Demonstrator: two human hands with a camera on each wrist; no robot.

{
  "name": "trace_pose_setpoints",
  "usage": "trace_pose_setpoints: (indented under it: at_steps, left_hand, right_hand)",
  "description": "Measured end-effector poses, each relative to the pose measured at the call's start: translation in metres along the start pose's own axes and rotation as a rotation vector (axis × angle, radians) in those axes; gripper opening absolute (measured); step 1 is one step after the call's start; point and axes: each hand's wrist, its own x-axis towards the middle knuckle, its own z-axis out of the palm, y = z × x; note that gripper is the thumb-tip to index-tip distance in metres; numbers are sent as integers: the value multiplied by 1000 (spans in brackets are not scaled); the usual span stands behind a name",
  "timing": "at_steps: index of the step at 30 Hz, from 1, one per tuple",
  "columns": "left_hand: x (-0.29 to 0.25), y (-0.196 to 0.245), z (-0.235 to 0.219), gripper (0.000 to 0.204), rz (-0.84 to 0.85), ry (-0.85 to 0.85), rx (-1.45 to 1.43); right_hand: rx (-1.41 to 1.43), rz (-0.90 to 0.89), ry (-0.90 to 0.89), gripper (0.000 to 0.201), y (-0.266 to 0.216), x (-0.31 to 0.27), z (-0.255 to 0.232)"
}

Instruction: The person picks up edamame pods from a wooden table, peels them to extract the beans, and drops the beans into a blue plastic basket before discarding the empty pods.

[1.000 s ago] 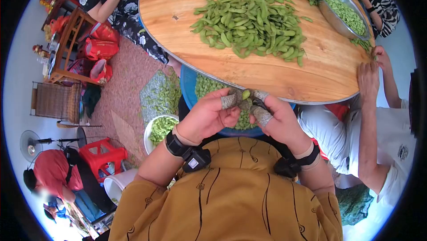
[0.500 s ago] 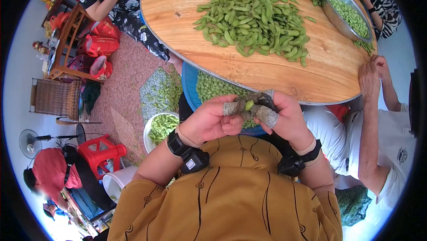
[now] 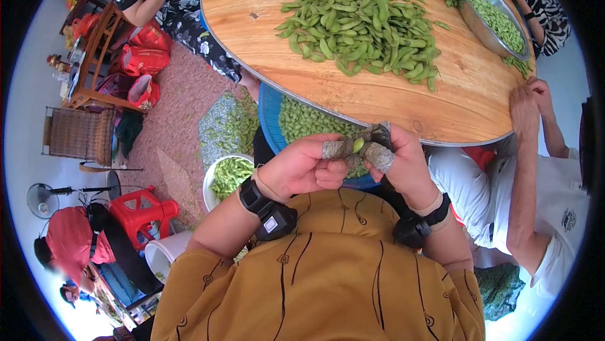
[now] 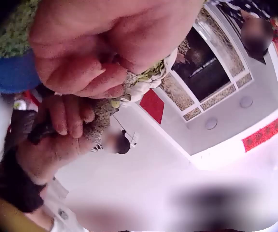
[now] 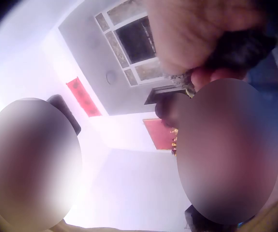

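Head view shows a green pod (image 3: 358,145) above the blue basin (image 3: 269,120), near the edge of the wooden tabletop (image 3: 252,45), pinched between the wrapped fingertips of the left hand (image 3: 307,164) and right hand (image 3: 409,161). It looks light and pliable, perhaps slippery if squeezed hard, so a gentle pinch at both ends should suit. Dark print (image 3: 569,220) on the white shirt (image 3: 548,196) is too small to read.
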Motion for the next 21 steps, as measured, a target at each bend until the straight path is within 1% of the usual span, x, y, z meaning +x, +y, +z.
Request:
trace_pose_setpoints:
  at_steps: [1,3,4,6,7,9,10,12,13,15,16,18,19,21]
  left_hand:
    - [0,1,1,25,1,2,1]
    - [1,3,4,20,79,106,155]
    - [2,2,8,20,76,106,156]
    - [2,-1,16,13,316,282,894]
    - [2,-2,14,13,312,284,896]
    - [1,-3,6,9,637,316,1627]
    - [2,-4,5,9,636,317,1631]
    - [7,-8,5,9,755,331,1635]
    - [5,-9,7,9,755,331,1639]
    - [1,-7,12,14,335,323,671]
    - [0,-7,14,14,335,322,677]
    - [-1,-6,17,22,315,302,519]
    - [-1,-5,19,22,317,301,522]
    - [-1,-5,23,16,417,550,1025]
  right_hand:
    - [2,-1,-1,6,0,1,1]
    - [-23,30,52,6,-2,1,2]
    - [-21,30,54,6,-2,1,2]
    - [-47,70,86,7,-2,1,3]
    - [-43,69,86,7,-1,1,3]
    - [-70,88,98,9,0,2,3]
    - [-67,85,97,9,0,2,3]
    - [-61,87,101,11,-2,2,4]
    - [-60,84,100,11,-4,2,5]
    - [-111,43,102,11,-9,0,9]
    - [-109,38,103,11,-8,0,8]
    - [-171,13,75,12,-5,0,5]
    - [-171,9,75,12,-2,1,4]
    - [-602,-469,241,15,4,3,4]
